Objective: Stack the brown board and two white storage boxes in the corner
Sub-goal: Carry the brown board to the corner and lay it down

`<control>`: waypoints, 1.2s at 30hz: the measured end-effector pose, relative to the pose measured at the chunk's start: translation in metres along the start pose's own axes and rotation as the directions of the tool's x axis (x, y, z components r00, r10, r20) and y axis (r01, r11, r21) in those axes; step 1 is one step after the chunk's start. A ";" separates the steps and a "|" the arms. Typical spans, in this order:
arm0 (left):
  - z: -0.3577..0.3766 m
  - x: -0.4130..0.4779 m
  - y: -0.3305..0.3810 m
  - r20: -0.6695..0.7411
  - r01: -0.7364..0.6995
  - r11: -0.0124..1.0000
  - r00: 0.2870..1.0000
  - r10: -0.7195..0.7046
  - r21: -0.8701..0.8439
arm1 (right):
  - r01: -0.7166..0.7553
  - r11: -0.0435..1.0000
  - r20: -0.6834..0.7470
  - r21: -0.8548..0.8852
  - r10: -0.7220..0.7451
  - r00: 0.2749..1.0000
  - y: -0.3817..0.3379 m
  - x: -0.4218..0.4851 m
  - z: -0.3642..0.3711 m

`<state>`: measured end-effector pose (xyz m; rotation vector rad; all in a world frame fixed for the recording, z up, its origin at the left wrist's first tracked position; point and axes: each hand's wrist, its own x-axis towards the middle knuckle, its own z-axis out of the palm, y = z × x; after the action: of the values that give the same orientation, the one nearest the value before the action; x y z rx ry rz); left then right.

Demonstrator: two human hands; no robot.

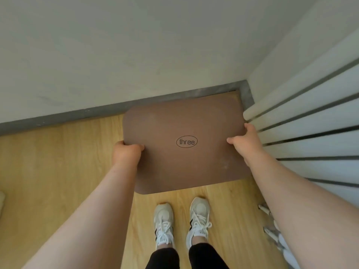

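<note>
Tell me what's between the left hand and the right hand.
The brown board spans the whole gap in the head view; the left hand grips its left edge and the right hand its right edge. A "three" logo sits between them.

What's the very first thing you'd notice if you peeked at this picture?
The big brown board with "three" printed in an oval, held flat over the wooden floor right by the corner of the room. The left hand has a grip on its left edge and the right hand on its right edge. Below it, two white sneakers point toward the corner.
</note>
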<state>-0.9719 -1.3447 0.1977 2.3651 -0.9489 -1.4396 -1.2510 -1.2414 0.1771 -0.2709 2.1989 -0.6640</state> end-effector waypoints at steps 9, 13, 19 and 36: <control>0.085 0.108 -0.022 -0.026 -0.026 0.999 0.999 0.025 -0.034 | 0.030 0.999 0.028 -0.046 -0.028 0.999 0.018 0.126 0.064; 0.107 0.140 -0.018 -0.018 -0.069 0.998 0.997 0.069 -0.001 | 0.028 0.998 0.014 -0.055 -0.027 1.000 0.021 0.160 0.079; 0.136 0.187 -0.015 -0.011 -0.134 0.988 0.991 0.135 0.079 | 0.036 0.998 -0.003 -0.054 -0.037 0.999 0.023 0.202 0.102; 0.172 0.224 -0.035 0.153 -0.247 0.926 0.965 0.211 0.284 | 0.062 0.996 0.060 -0.058 -0.059 0.996 0.051 0.243 0.122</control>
<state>-1.0342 -1.4326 -0.0656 2.2830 -1.5208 -1.4442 -1.3158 -1.3402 -0.0730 -0.3842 2.1643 -0.6167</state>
